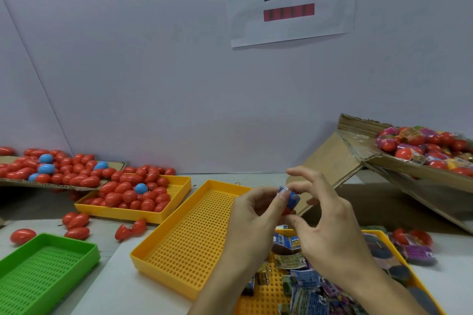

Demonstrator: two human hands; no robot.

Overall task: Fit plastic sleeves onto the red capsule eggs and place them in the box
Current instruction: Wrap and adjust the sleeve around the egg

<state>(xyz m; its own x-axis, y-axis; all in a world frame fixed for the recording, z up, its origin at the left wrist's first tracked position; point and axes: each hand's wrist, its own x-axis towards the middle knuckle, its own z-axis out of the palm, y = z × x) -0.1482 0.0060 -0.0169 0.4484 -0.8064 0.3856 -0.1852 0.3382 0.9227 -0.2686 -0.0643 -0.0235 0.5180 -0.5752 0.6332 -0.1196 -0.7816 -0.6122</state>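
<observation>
Single head-mounted wide-angle view, facing forward and down.

The camera looks from the person's head across the table (115,263) toward the white partition wall (153,71) carrying a paper sign (291,0). Both forearms enter from the lower edge, close to the lens; the wall stands farther back.

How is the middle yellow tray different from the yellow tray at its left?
The middle yellow tray holds nothing that can be seen, while the left yellow tray is heaped with red eggs and one blue egg. The middle tray runs lengthwise away from the person; the left tray lies more crosswise. Both are yellow, rectangular, with perforated floors.
</observation>
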